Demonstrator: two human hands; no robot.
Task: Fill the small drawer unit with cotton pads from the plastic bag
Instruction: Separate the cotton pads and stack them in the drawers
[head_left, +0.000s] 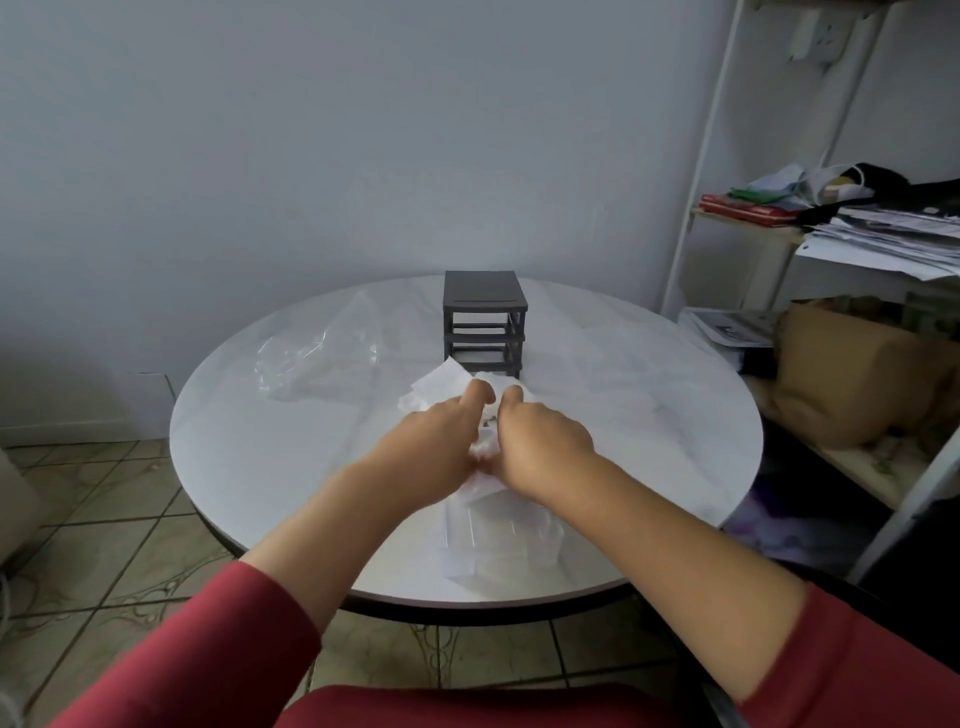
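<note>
A small dark drawer unit (484, 322) stands at the back middle of the round white table (260, 447); its slots look open, without drawers. Just in front of it lies a white plastic bag of cotton pads (439, 387). My left hand (436, 441) and my right hand (540, 441) are side by side on the bag, both with fingers closed on its crinkled plastic. Clear drawers or containers (501, 540) sit on the table below my wrists, partly hidden by my arms.
A crumpled clear plastic bag (317, 358) lies at the table's left back. A white metal shelf (727, 156) with papers, cloth and a brown bag (852, 384) stands to the right. A wall is close behind the table. Tiled floor lies to the left.
</note>
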